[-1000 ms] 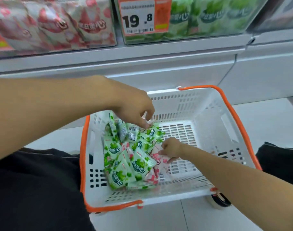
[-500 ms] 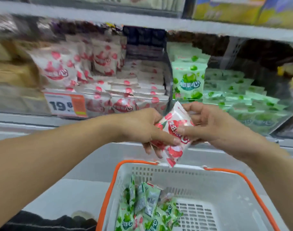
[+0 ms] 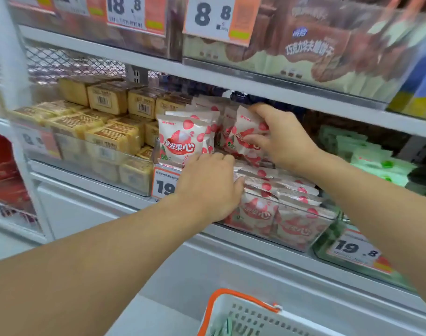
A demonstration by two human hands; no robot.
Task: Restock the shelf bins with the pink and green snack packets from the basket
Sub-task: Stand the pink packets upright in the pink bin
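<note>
My right hand (image 3: pixel 280 139) grips a pink snack packet (image 3: pixel 243 134) and holds it upright at the back of the pink bin (image 3: pixel 299 229), among other standing pink packets (image 3: pixel 183 139). My left hand (image 3: pixel 207 187) rests on the front of the same bin, thumb against the flat pink packets (image 3: pixel 280 187); its fingertips are hidden behind the hand. To the right, the green bin (image 3: pixel 367 154) holds green packets. At the bottom edge, the white basket with an orange rim (image 3: pixel 231 297) shows only its far corner, with a glimpse of green packets (image 3: pixel 223 327) inside.
A clear bin of yellow boxed snacks (image 3: pixel 110 117) sits left of the pink bin. The upper shelf (image 3: pixel 231 76) hangs low over the bins, carrying brown packets (image 3: pixel 311 49). Orange price tags (image 3: pixel 357 251) hang on the bin fronts. Red packs (image 3: pixel 3 170) lie at far left.
The view rose from the basket to the shelf. The pink packet, held by both hands half a second ago, is now in my right hand inside the pink bin; my left hand moved onto the bin front.
</note>
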